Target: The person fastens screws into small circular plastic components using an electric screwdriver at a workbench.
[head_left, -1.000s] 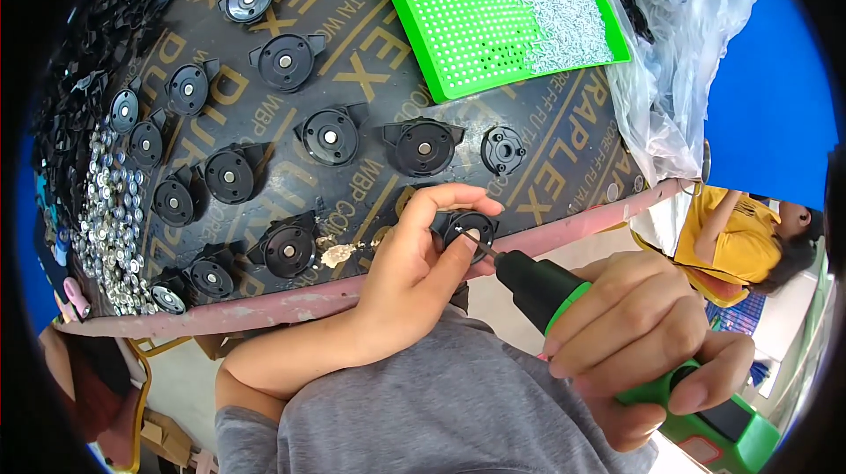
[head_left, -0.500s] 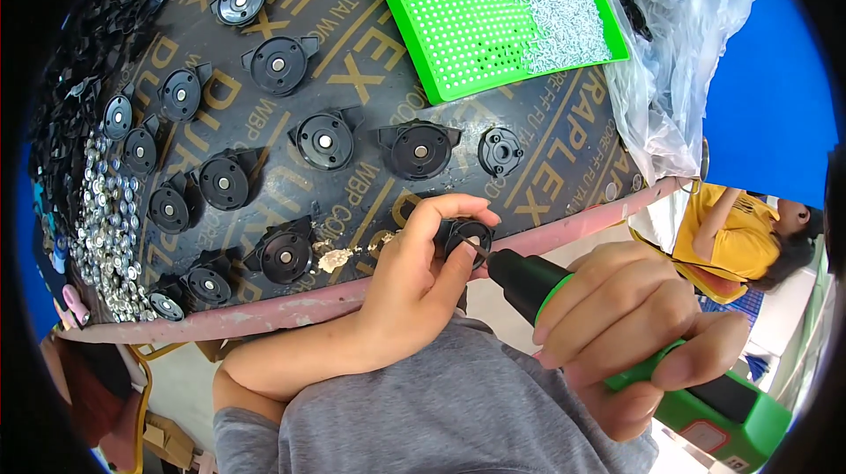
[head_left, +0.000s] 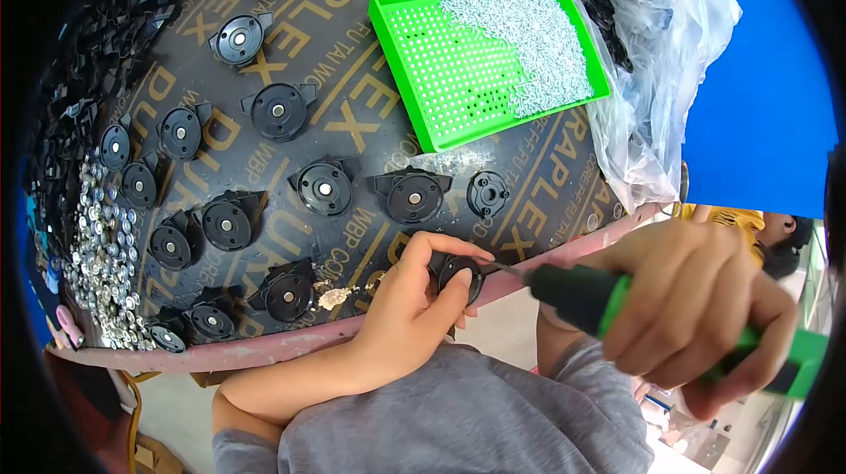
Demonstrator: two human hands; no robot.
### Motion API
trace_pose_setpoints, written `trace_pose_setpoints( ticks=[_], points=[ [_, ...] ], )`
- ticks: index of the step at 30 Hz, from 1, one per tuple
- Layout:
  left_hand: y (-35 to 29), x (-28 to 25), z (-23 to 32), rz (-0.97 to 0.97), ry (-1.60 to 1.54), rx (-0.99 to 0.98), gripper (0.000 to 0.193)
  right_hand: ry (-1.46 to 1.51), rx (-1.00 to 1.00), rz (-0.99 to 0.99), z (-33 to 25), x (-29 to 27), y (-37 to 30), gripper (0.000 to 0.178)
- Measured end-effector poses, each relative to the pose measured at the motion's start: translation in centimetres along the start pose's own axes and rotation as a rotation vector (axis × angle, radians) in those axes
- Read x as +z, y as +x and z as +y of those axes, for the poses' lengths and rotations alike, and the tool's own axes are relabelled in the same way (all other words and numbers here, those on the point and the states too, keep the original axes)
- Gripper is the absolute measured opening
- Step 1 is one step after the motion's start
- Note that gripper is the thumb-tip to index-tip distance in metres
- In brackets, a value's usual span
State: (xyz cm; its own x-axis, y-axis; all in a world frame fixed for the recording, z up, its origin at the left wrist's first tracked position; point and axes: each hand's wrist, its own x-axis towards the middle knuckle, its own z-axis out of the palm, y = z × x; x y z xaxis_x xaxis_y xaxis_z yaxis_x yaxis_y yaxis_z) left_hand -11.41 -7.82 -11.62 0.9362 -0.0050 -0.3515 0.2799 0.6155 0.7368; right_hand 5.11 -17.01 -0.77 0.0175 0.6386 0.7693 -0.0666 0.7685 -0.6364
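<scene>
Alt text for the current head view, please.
The left hand holds a round black part at the table's edge, while the right hand grips a green-and-black screwdriver, its bit pointing toward the part. Beyond lie more black parts and a green tray of tiny silvery pieces.

On the table (head_left: 348, 135) before you, round parts (head_left: 326, 188) lie left of and beyond your left hand (head_left: 401, 315); a screwdriver (head_left: 573, 293) sits in your right hand (head_left: 696, 315). Behind the rightmost parts, a tray (head_left: 445, 91) holds screws (head_left: 551, 55), with a plastic bag (head_left: 648, 77) on its right. Discs (head_left: 107, 267) lie heaped toward the table's left.
</scene>
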Motion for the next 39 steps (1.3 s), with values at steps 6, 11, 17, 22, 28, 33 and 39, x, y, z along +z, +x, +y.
trace_pose_setpoints(
  ticks=[6, 11, 17, 22, 28, 33, 39],
  points=[
    [0.2, 0.2, -0.5, -0.013, -0.091, 0.026, 0.025, -0.784, 0.062, 0.630, 3.0, -0.5, -0.1, 0.027],
    [0.1, -0.5, -1.4, -0.088, -0.047, 0.094, 0.030, -0.825, 0.146, 0.671, 5.0, -3.0, -1.2, 0.024],
    [0.3, -0.8, -0.9, -0.121, -0.002, 0.089, 0.031, -0.877, 0.178, 0.682, 5.4, -3.0, -1.5, 0.024],
    [0.3, -0.6, -0.6, -0.174, 0.001, 0.103, 0.029, -0.873, 0.191, 0.748, 5.3, -2.7, -1.4, 0.026],
    [-0.1, -1.1, -1.7, -0.102, 0.038, 0.095, 0.027, -0.841, 0.091, 0.702, 4.7, -2.2, -1.8, 0.027],
    [0.3, -0.6, -1.5, -0.112, 0.051, 0.140, 0.025, -0.536, 0.139, 0.475, -2.6, 3.1, -0.7, 0.024],
    [0.3, -0.1, -1.5, -0.051, -0.020, 0.133, 0.023, -0.628, -0.006, 0.506, -2.1, 7.3, -3.2, 0.026]
  ],
)
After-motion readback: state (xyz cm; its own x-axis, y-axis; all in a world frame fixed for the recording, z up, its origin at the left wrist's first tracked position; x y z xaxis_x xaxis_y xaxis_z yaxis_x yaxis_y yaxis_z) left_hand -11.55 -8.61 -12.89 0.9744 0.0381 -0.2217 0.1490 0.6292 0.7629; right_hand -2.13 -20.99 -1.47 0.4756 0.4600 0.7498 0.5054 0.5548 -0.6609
